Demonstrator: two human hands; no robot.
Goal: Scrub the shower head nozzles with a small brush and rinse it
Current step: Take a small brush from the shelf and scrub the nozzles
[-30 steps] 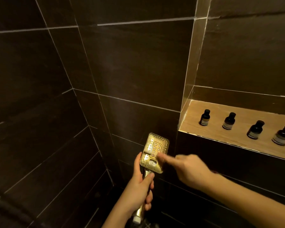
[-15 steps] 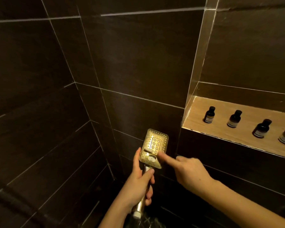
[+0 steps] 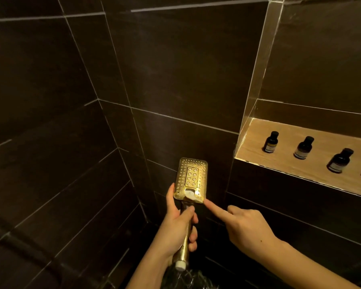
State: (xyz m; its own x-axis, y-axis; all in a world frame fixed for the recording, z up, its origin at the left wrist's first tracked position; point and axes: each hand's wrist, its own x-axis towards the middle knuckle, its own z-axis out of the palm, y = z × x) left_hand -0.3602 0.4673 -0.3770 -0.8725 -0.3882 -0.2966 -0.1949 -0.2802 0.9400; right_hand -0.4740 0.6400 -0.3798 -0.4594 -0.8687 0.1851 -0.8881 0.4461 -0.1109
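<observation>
A gold rectangular shower head point(image 3: 191, 178) faces me at centre, its nozzle face upright, with a raised panel of larger nozzles in the middle and a pale button near its lower edge. My left hand point(image 3: 176, 228) is wrapped around its gold handle below the head. My right hand point(image 3: 244, 227) holds nothing; its index finger is stretched out and the tip touches the head's lower right corner, while the other fingers are curled. No brush is visible.
Dark tiled walls point(image 3: 71, 122) form a corner behind the shower head. A lit wooden niche shelf point(image 3: 256, 151) at right carries several small dark bottles point(image 3: 270, 142). The hose point(image 3: 188, 278) hangs below the handle at the bottom edge.
My right index finger has slid from the middle of the nozzle face down to the head's lower right corner. The shower head now sits more upright and square to me.
</observation>
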